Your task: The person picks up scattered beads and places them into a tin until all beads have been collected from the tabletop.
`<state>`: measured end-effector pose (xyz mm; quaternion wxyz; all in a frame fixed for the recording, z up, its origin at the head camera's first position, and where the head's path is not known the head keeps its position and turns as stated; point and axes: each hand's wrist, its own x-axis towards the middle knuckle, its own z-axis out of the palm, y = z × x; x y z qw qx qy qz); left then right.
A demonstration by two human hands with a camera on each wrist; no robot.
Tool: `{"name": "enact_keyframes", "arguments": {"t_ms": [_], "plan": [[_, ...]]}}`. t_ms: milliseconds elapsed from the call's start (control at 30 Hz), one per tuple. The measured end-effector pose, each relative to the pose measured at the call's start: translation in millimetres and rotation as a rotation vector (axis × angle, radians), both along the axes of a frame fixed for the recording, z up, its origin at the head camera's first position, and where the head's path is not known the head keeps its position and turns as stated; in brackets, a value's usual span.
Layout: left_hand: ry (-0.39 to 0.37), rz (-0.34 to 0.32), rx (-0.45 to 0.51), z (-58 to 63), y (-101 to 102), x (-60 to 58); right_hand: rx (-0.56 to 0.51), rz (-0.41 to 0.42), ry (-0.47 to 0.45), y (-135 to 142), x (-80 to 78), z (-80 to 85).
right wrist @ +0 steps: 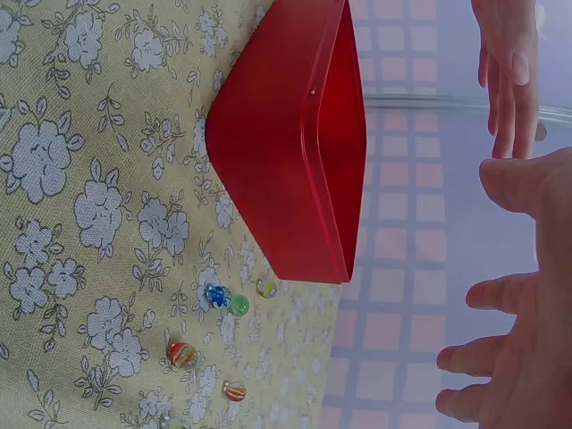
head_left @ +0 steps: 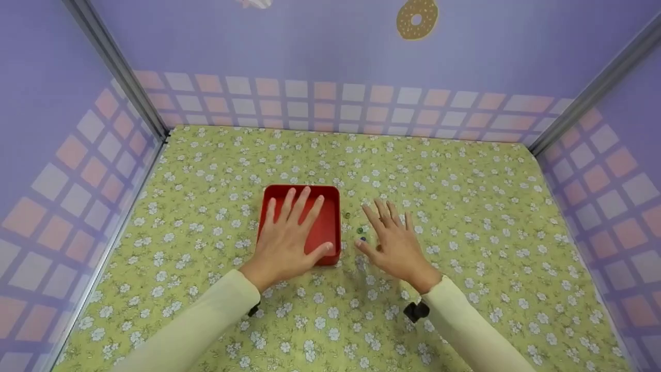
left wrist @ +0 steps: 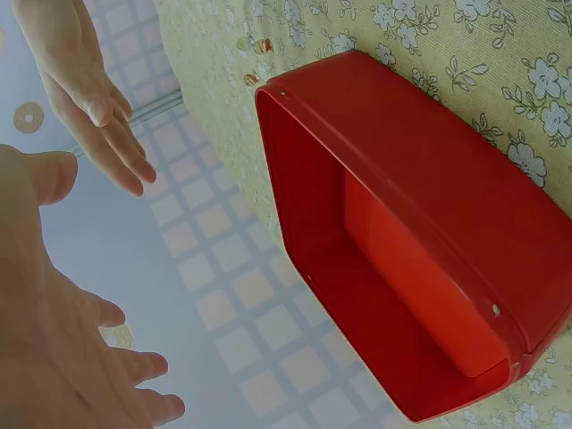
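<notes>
A square red plastic tray (head_left: 335,248) with raised walls stands on the cloth. Above it hovers my left hand (head_left: 289,237), palm down with fingers spread, covering much of its inside in the head view. To the right of the tray, my right hand (head_left: 396,247) hangs over several small glass marbles, its fingers also spread and holding nothing. In the right wrist view lie a blue marble (right wrist: 217,296), a green marble (right wrist: 239,305), a pale yellowish marble (right wrist: 266,288) and red-striped marbles (right wrist: 182,356). The tray's floor shows bare red in the left wrist view.
A yellow-green floral cloth (head_left: 496,217) covers the table. Lilac panels with pink and white checks, such as the back wall (head_left: 330,46), enclose it at the back and both sides. Grey metal posts (head_left: 124,72) stand at the back corners.
</notes>
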<state>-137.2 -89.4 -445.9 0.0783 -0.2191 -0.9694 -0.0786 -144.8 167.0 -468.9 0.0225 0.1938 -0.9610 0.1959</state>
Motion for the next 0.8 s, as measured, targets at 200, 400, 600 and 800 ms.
{"name": "enact_keyframes", "arguments": {"t_ms": [200,400,600,800], "plan": [[0.026,0.004,0.025,-5.1,-2.1,-3.0,-0.056,-0.012,0.028,3.0,-4.2,-8.6],[0.036,0.014,0.020,-16.3,-6.5,0.2,-0.209,-0.026,0.082,9.6,1.5,-24.1],[0.060,0.031,0.080,-23.4,-14.0,-2.0,-0.318,-0.056,0.069,16.9,-2.0,-30.0],[0.066,0.045,0.127,-26.3,-23.4,-9.6,-0.357,-0.080,0.118,24.3,-14.5,-29.1]]}}
